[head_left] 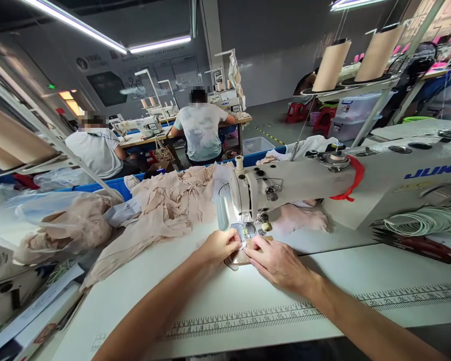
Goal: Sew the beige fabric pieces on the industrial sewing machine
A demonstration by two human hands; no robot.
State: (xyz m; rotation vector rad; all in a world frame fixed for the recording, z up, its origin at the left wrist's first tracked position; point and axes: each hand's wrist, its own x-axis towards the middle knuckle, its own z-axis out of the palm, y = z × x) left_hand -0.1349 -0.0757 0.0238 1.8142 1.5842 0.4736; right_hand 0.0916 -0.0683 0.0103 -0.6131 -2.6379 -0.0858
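A white Juki sewing machine (323, 183) stands on the white table (218, 296), its lamp lit over the needle area (248, 228). My left hand (220, 245) is curled, pinching a small beige fabric piece (240, 256) just left of the presser foot. My right hand (278, 263) lies on the same piece from the right, fingers pressed down and pointing at the needle. Both hands touch the fabric directly under the machine head.
A heap of beige fabric (169, 205) lies at the back left, with a plastic bag of more fabric (56, 225) beside it. A printed ruler (285, 313) runs along the table front. Red-handled scissors (417, 245) lie right. Two seated people (201, 130) work at far tables.
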